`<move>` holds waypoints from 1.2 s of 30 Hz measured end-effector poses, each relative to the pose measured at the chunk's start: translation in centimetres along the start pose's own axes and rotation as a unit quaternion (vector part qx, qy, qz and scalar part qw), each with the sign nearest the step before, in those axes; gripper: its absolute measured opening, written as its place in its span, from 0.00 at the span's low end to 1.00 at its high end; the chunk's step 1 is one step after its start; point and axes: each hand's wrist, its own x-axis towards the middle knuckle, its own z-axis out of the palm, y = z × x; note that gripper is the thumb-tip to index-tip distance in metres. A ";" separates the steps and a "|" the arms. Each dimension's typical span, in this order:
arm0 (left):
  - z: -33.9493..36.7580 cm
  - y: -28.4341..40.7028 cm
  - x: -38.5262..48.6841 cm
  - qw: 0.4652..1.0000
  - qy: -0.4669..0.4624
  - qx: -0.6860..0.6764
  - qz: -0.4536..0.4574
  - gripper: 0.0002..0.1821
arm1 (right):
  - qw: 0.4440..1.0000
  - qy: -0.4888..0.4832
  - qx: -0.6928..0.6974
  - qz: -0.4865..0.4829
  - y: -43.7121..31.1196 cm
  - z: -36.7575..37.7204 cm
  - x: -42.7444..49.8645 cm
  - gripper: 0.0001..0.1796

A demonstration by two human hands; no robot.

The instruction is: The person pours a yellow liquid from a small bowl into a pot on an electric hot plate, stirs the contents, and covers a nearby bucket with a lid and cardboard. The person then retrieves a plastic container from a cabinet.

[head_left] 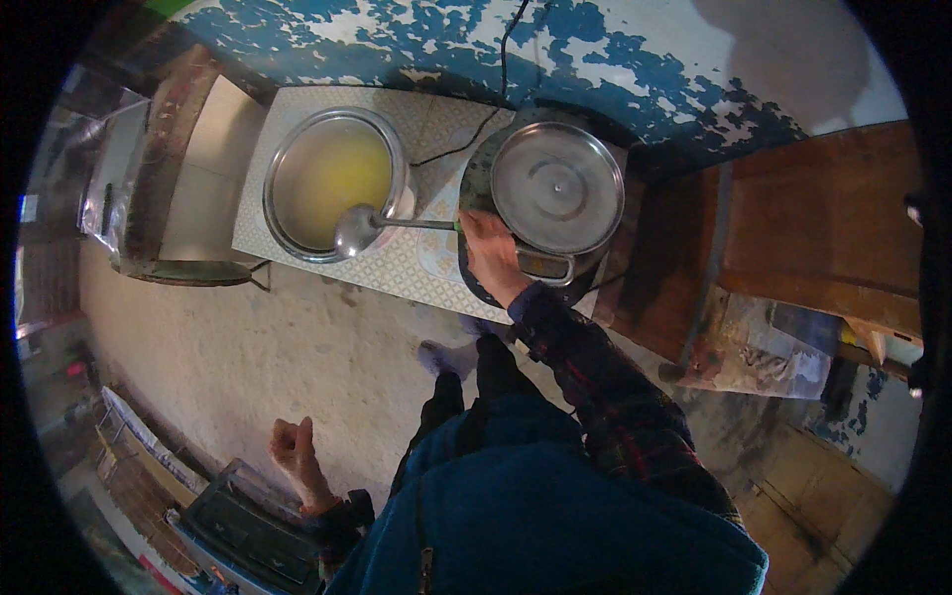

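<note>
My right hand (492, 251) is closed on the handle of a metal ladle (358, 230). The ladle's bowl lies over the near right rim of a wide metal basin (271, 201), which contains yellowish liquid. Beside that hand, a lidded metal pot (558, 187) rests on a dark cooker (477, 175). My left hand (295, 454) hangs at the lower left over the floor, fingers curled and thumb raised, with nothing visible in it.
The patterned tabletop (357, 281) stands against a wall with peeling blue paint. A black cord (465, 143) runs across it. Wooden furniture (825, 223) is at the right, a cabinet (201, 171) at the left, and a dark lidded box (249, 528) at the lower left.
</note>
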 end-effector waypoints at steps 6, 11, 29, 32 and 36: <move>5.9 -0.2 1.9 0.985 -0.149 0.082 0.001 0.20 | 0.988 0.016 0.152 -0.028 -2.8 -5.4 -6.8 0.19; 15.4 -4.6 6.4 0.952 -0.298 0.064 0.012 0.13 | 0.960 0.008 0.234 0.153 1.0 -8.9 -13.5 0.09; 36.6 -13.3 10.3 0.874 -0.463 -0.136 -0.059 0.52 | 0.809 0.130 0.324 0.473 17.8 -6.2 -12.2 0.29; 37.0 -14.0 10.6 0.896 -0.440 -0.050 0.034 0.53 | 0.698 0.119 0.525 0.473 17.3 -6.7 -11.7 0.32; 37.3 -14.8 9.9 0.876 -0.474 -0.089 -0.010 0.53 | 0.778 0.102 0.451 0.425 17.4 -7.5 -11.6 0.33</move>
